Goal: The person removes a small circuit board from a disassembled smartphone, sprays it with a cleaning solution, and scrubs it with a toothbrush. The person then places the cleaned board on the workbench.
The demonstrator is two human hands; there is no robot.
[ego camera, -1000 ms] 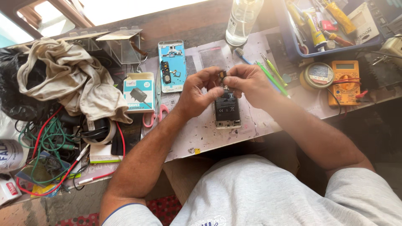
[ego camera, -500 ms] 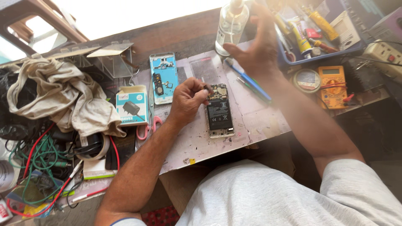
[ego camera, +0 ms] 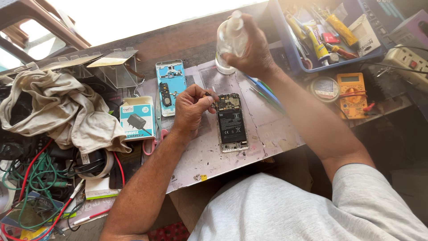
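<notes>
From my remote station I recorded the left hand (ego camera: 191, 109) closed in a pinch on a small dark part, too small to identify, held against the top left corner of the opened smartphone with exposed black battery and circuit board (ego camera: 232, 122). That phone lay flat on the stained grey work mat (ego camera: 200, 156) near the middle of the bench (ego camera: 178, 40), back side up. The right hand (ego camera: 252, 53) was clamped around a clear plastic bottle with a white nozzle (ego camera: 229, 40), held upright above the far edge of the mat, well apart from the left hand. A light blue phone back frame (ego camera: 168, 87) lay just left of the left hand, with a white and blue charger box (ego camera: 137, 118) beside it. An orange multimeter (ego camera: 352, 93) sat to the right, near a blue plastic tray of tools (ego camera: 285, 44).
</notes>
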